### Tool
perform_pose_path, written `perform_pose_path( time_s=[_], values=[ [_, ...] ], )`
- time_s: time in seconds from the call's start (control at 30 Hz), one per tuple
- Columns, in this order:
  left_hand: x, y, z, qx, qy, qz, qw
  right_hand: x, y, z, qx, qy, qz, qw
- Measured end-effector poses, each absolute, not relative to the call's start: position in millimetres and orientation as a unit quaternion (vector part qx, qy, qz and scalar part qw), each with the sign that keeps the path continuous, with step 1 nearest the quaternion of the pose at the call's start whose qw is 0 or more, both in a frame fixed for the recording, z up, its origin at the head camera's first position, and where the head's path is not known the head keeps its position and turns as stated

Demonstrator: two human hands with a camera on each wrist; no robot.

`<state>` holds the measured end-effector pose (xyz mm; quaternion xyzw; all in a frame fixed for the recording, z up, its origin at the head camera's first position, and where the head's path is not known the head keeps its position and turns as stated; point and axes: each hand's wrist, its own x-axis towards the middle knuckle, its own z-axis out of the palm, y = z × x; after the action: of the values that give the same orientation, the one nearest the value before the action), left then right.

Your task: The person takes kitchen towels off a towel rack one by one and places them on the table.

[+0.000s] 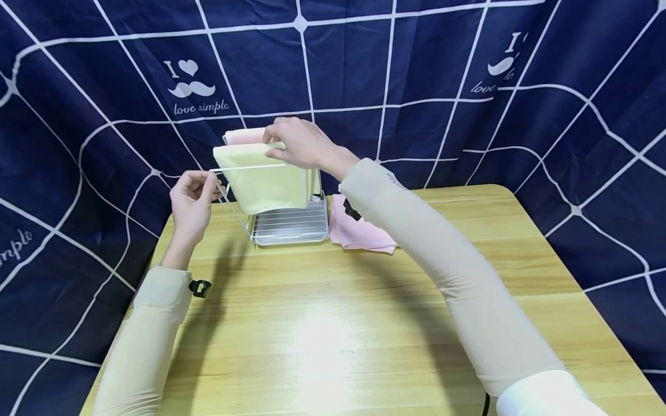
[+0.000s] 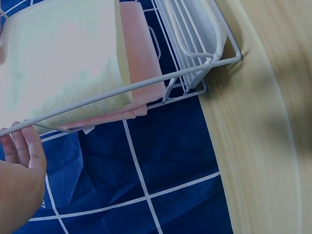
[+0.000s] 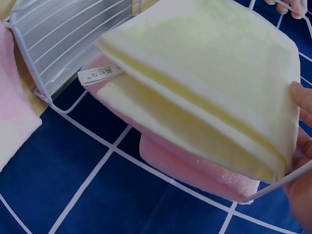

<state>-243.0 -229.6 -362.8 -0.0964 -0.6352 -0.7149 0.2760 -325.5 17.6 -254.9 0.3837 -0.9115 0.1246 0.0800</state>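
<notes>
A white wire rack (image 1: 291,228) stands at the back of the wooden table. A folded yellow towel (image 1: 265,182) hangs over one of its rails, and a pink towel (image 1: 243,136) hangs just behind it. My right hand (image 1: 274,145) grips the top fold of the yellow towel. My left hand (image 1: 210,184) pinches the left end of the rack's front rail (image 1: 250,168). In the left wrist view my left hand (image 2: 23,146) is at the wire, with the yellow towel (image 2: 63,53) and pink towel (image 2: 142,53) above it. The right wrist view shows the yellow towel (image 3: 204,83) over the pink towel (image 3: 195,168), with my right hand's fingers (image 3: 303,100) at the towel's edge.
A second pink cloth (image 1: 359,231) lies flat on the table just right of the rack. The wooden table (image 1: 333,323) stretches toward me. A dark blue curtain (image 1: 416,75) with white lines hangs behind and around the table.
</notes>
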Motion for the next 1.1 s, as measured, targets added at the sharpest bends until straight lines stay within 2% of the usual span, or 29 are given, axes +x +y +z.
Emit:
perform_pose_path(
  time_s=[0.4,1.1],
  values=[
    [-243.2,-229.6,-359.8,-0.097,-0.645,-0.708,0.27,-328.6,16.2,-257.2,0.361,-0.919,0.141,0.067],
    [-243.4,-229.5,-362.1,-0.101,-0.64,-0.711,0.273,-329.8,18.4,-262.5,0.351,-0.92,0.159,0.075]
  ],
)
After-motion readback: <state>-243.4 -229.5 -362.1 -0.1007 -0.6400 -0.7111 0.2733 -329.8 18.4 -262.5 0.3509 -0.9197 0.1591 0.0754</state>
